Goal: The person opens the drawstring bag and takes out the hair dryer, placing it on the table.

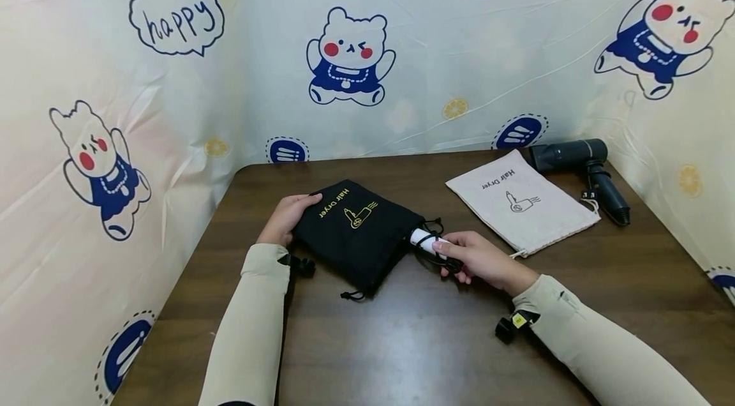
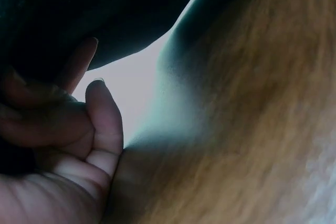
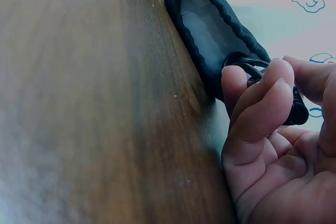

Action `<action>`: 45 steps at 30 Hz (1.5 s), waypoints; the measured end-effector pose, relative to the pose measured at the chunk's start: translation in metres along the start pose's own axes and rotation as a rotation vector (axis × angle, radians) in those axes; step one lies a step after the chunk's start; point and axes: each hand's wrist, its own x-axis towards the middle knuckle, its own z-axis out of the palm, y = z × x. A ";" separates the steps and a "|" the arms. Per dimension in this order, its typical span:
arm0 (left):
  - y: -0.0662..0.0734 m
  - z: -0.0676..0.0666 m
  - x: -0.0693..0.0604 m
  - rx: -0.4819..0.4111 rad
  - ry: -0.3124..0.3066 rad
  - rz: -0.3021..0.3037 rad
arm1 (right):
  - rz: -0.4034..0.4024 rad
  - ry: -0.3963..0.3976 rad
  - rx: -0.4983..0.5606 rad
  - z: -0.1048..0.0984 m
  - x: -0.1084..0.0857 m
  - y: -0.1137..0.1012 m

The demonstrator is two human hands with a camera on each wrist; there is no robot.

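A black drawstring bag with yellow "Hair Dryer" lettering and a dryer drawing is tilted above the table. At its far-left edge my left hand grips the cloth, thumb on top. The left wrist view shows that hand's curled fingers beside the dark fabric. My right hand holds a white handle wrapped in a black cord, right at the bag's mouth. The handle's far end is hidden inside the bag. In the right wrist view, the opening gapes and its pale lining shows.
On the right lies a white drawstring bag with the same print. Behind it, near the table's back right corner, rests a dark hair dryer. The brown table meets printed cloth walls at the back and sides.
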 end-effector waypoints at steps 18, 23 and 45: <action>-0.001 -0.004 0.002 -0.107 -0.028 -0.032 | -0.026 0.015 -0.002 -0.001 0.001 0.001; -0.001 -0.004 0.002 -0.117 -0.027 -0.032 | -0.037 0.007 0.010 -0.001 0.000 0.001; -0.001 -0.006 0.000 -0.190 0.052 -0.069 | -0.037 0.006 0.039 0.000 -0.003 -0.003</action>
